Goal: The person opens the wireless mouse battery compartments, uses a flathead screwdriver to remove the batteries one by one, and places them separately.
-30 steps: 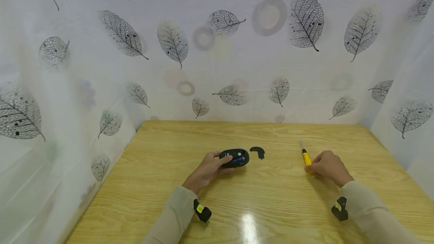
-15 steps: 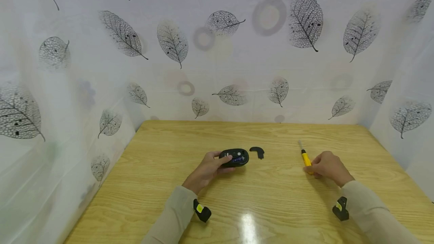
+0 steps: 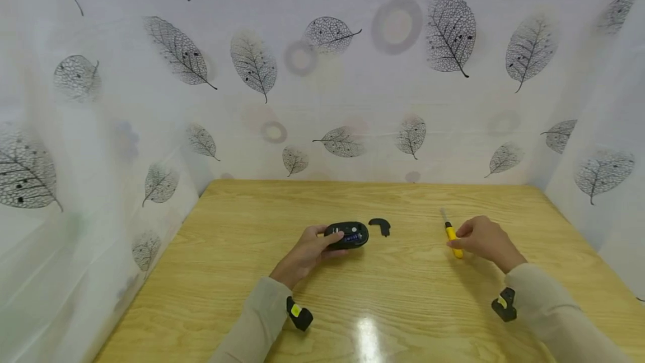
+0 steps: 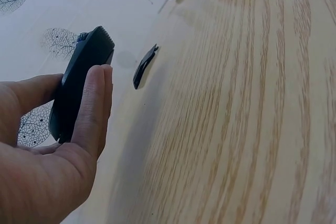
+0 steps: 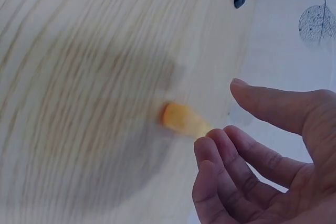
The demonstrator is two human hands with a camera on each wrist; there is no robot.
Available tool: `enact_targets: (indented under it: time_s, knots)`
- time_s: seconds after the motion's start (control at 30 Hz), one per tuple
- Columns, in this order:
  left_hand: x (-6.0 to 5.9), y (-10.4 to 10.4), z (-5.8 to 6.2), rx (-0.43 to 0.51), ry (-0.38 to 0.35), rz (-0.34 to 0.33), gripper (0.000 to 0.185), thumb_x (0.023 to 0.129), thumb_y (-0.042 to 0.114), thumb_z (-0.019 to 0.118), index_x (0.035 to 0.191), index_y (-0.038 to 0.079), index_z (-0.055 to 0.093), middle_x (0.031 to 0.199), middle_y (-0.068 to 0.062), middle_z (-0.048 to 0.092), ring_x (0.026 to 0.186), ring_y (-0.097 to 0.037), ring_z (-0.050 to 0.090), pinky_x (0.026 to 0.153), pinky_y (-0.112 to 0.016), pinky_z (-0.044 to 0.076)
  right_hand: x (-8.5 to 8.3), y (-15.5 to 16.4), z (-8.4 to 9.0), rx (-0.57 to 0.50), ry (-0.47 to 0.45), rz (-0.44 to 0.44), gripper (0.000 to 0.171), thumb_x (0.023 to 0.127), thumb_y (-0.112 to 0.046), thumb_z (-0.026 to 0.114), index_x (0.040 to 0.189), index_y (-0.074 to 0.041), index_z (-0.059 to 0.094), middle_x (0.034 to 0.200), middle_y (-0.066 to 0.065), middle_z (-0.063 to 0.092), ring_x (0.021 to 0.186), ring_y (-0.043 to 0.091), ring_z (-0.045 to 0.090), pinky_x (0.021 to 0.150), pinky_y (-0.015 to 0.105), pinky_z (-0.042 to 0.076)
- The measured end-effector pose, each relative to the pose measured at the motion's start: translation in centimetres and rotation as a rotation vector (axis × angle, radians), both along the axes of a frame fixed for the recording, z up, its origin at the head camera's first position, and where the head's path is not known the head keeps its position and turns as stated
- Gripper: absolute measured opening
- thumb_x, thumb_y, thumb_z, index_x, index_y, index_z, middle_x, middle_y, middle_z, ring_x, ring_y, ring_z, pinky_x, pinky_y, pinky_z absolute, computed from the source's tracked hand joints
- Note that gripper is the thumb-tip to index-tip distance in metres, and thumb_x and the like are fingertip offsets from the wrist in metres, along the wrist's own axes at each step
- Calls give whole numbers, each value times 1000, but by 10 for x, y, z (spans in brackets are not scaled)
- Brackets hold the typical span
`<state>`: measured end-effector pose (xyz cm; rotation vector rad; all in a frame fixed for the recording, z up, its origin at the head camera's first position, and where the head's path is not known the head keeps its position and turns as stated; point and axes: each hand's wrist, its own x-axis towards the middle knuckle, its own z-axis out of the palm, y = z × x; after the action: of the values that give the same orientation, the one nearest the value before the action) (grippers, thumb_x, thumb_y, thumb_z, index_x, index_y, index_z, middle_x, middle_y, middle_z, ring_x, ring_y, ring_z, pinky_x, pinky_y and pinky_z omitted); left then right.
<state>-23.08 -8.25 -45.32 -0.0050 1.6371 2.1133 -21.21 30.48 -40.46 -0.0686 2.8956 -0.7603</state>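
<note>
Yellow screwdriver has come up off the table a bit, tip raised; right hand now has loosely curled fingers on its handle. Left hand still grips the black mouse, flipped over mid-table, cover lying beside it. Its open bay shows a blue battery.

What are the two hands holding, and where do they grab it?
The left hand holds the black mouse by its sides, thumb against fingers. The right hand is at the yellow screwdriver, fingers by its handle, but a real grip cannot be told.
</note>
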Motion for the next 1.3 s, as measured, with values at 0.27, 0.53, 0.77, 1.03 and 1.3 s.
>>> enact_targets:
  time_s: [0.27, 0.53, 0.77, 1.03, 1.3]
  knots:
    - [-1, 3, 0, -1, -6, -3, 62, 99, 12, 68, 147, -13, 38, 141, -32, 47, 112, -35, 67, 94, -38, 57, 2, -29, 4, -73, 25, 95, 29, 89, -23, 79, 99, 3, 73, 95, 11, 71, 85, 27, 66, 71, 47, 57]
    - [0, 4, 4, -11, -7, 1, 62, 100, 14, 67, 148, -10, 37, 138, -30, 51, 107, -33, 69, 94, -37, 57, 1, -62, 0, -120, 81, 211, 20, 92, -16, 76, 100, 2, 74, 93, 6, 71, 82, 21, 66, 70, 43, 58]
    - [0, 6, 5, -10, -10, 5, 62, 100, 14, 67, 149, -10, 37, 138, -30, 51, 109, -33, 68, 95, -38, 56, -3, -86, -3, -151, 147, 276, 13, 93, -11, 74, 99, 0, 75, 92, 5, 72, 79, 17, 67, 69, 38, 59]
    - [1, 7, 4, -15, -9, 19, 63, 100, 14, 67, 148, -11, 36, 137, -31, 51, 109, -34, 68, 94, -38, 57, -7, -106, -7, -217, 215, 342, 13, 96, -9, 70, 104, -1, 76, 95, 3, 73, 81, 14, 66, 70, 32, 58]
    - [0, 9, 2, -16, -18, 28, 67, 98, 14, 69, 149, -11, 34, 139, -31, 49, 110, -33, 68, 93, -38, 58, -8, -126, -8, -286, 293, 397, 16, 96, -12, 71, 109, -3, 77, 99, 2, 71, 84, 13, 65, 74, 31, 58]
